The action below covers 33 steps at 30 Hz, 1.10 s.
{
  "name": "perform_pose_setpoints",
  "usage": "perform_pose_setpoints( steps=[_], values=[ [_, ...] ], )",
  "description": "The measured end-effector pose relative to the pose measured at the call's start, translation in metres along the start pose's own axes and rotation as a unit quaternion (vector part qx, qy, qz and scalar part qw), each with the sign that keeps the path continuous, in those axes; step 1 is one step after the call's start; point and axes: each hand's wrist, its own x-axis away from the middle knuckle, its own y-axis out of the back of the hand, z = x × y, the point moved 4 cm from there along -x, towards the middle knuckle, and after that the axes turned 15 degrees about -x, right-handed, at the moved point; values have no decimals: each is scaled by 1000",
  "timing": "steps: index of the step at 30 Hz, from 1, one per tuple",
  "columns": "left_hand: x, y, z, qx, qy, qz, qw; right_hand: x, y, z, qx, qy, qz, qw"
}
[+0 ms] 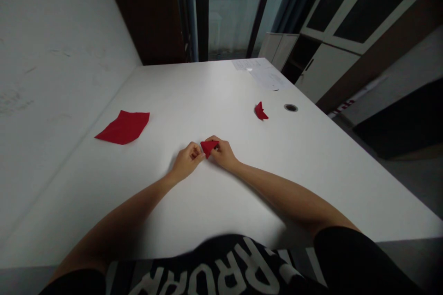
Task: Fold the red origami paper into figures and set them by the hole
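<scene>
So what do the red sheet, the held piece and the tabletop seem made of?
Sheet: probably matte paper; thin, sharp-cornered, no glare. Held piece: likely the same matte paper; matching red, folded to points. Tabletop: smooth, maybe laminate; white, no visible grain.

A folded red paper triangle [208, 147] is in the right hand [224, 153], right of the left hand [188, 160]. On the flat white tabletop [194, 97], an angular red paper sheet [124, 128] lies farther left; a pointed red paper fold [260, 111] lies behind, to the right.
</scene>
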Motion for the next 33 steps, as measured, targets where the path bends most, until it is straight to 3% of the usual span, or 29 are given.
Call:
perform_pose_setpoints(
  steps=[4, 7, 15, 19, 22, 28, 33],
  values=[
    [4, 6, -12, -70, -11, -38, 997, 2, -3, 0, 48, -5, -4, 999],
    [5, 6, -13, -66, 4, -50, 997, 4, -5, 4, 41, 6, 13, 999],
    [-2, -1, 4, 153, 18, -41, 987, 1, -4, 1, -51, -4, 28, 998],
    [-6, -1, 8, 190, 4, -24, 981, -3, -7, -6, -188, -34, 37, 981],
    [-6, 1, 6, 190, 7, -13, 982, -5, -10, -10, -266, -62, 48, 961],
    [-6, 1, 10, 175, 11, -9, 985, -7, -8, -15, -308, -86, 47, 947],
    [-6, 11, 12, 70, -24, -78, 994, -7, -7, -18, -316, -97, 52, 943]
  ],
)
